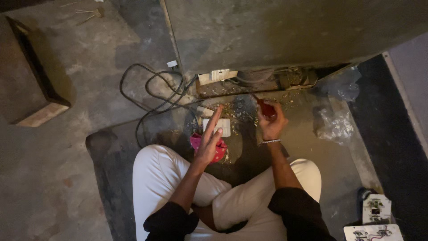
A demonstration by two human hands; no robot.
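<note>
I sit cross-legged on a dark mat [111, 156] on the floor. My left hand [208, 142] is raised with its fingers spread and holds nothing; it hovers over a white switch plate [221, 125] and a pink object [216, 153] lying in front of my knees. My right hand [270, 121] is closed around a red-handled tool [267, 108], held above small scattered scraps [238, 109] on the floor. A beaded bracelet circles my right wrist.
Black cables [154, 91] loop on the concrete floor to the left. A large grey cabinet [285, 31] stands ahead. Crumpled clear plastic [334, 122] lies at right. White switch boards [375, 209] rest at lower right. A wooden block [38, 71] sits at far left.
</note>
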